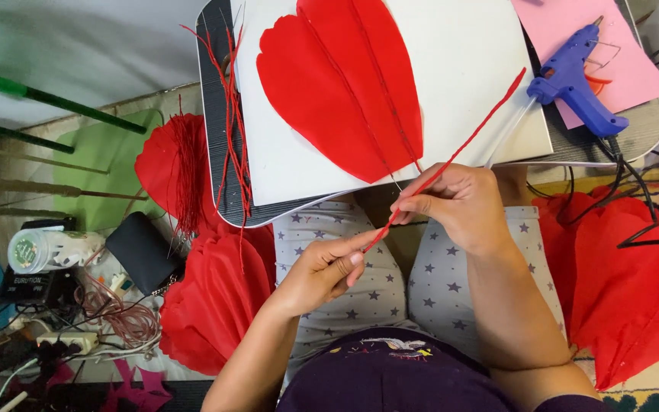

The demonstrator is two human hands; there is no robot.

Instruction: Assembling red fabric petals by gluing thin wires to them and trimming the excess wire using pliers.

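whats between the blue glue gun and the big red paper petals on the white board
In the head view, the red wrapped wire slants across that stretch of bare white board, between the glue gun and the petals.

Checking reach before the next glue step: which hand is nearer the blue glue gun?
Right. The right hand pinches the red strip just below the tray's edge, down-left of the glue gun. The left hand holds the strip's lower end, farther away over the lap.

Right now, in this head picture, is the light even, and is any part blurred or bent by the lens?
Head view: the light is soft and even, with no glare on the white board; the left hand, right hand and thin red wrapped wire are sharp; the green sticks at the left edge look softer.
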